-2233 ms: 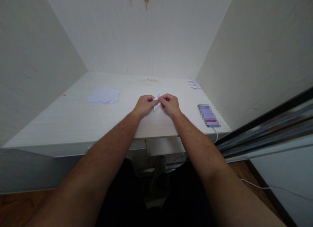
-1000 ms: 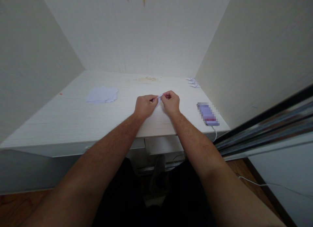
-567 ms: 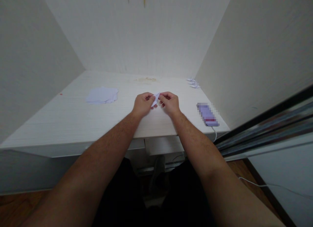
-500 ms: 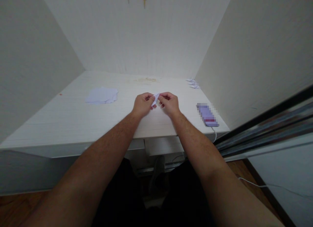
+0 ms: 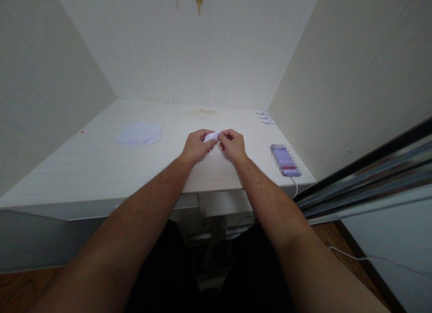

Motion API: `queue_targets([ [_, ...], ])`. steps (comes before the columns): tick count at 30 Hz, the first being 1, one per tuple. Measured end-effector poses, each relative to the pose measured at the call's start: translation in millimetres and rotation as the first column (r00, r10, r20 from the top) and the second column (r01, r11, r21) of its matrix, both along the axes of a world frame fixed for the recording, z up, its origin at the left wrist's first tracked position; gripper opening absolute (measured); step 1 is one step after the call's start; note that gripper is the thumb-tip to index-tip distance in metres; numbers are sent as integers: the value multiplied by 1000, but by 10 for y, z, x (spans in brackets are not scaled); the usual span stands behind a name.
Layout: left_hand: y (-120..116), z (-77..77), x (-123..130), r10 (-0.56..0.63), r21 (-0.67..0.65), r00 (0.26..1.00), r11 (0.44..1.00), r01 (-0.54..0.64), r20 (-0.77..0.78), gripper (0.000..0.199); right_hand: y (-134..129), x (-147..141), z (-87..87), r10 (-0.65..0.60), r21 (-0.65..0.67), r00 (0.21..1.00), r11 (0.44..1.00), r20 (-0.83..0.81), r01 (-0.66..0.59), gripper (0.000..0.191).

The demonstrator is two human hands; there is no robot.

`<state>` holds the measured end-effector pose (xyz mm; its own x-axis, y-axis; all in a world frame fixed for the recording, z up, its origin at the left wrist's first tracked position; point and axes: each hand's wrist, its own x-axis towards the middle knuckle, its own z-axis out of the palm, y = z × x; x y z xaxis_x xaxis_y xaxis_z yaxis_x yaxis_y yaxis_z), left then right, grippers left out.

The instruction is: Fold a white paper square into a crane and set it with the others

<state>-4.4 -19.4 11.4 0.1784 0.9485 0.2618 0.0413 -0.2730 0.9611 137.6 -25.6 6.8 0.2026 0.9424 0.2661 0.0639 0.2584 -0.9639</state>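
Between my two hands, just above the white desk (image 5: 101,169), is a small piece of folded white paper (image 5: 211,136). My left hand (image 5: 196,146) pinches its left side, thumb laid along the lower edge. At the paper's right end my right hand (image 5: 232,145) grips it between thumb and forefinger. Fingers cover part of the paper, so its full folded shape is hidden.
Left on the desk lies a stack of white paper sheets (image 5: 140,133). Several small folded paper pieces (image 5: 266,117) sit by the right wall. A phone (image 5: 285,160), blurred out, has a white cable (image 5: 296,187) running over the desk's front edge.
The folded paper has turned from a steep slant to a flatter one, showing more of its face. My left thumb has slid along its lower edge; both hands stay close together.
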Motion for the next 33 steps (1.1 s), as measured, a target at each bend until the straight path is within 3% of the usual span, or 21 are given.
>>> queue_targets([
  [8,28,-18,-7,-5,-7,1000,1000,5,9,37,-18,1,10,30,-7,999,1000,22,-30,18],
  [20,44,-12,-31,3,-72,1000,997,-1,24,17,-4,15,-6,39,-9,999,999,-24,-39,20],
  [33,73,-23,-51,-33,-82,997,996,39,74,19,11,23,-16,74,7,994,997,-82,-73,26],
])
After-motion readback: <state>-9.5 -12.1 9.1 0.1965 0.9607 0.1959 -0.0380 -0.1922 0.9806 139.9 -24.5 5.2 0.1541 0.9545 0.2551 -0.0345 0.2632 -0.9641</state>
